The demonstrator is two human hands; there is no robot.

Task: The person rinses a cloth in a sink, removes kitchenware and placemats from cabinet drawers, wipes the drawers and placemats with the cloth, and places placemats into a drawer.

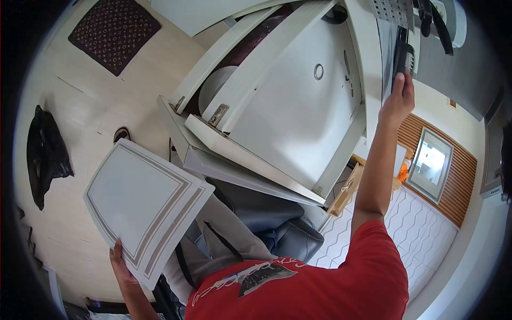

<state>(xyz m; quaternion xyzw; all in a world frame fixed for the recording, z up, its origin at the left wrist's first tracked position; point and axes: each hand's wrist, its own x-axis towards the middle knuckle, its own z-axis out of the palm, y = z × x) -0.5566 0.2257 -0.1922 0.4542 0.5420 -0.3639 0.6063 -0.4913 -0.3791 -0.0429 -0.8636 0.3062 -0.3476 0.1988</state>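
Observation:
My left hand (122,262) grips the lower edge of a white placemat-like board (136,197) with rounded corners and brown stripe borders. The board is tilted in front of my lap, and part of the fingers is hidden behind it. My right arm is stretched up and away to the right. There, my right hand (397,101) is closed on a black brush (405,58) with pale bristles, beside a perforated metal rack (393,12).
A white cabinet (298,106) with open drawers or doors stands ahead; a round pale dish (216,88) shows inside. A black plastic bag (48,154) and a dark patterned mat (114,34) lie on the floor. Black seats (266,205) and a white quilted bed (394,234) are nearby.

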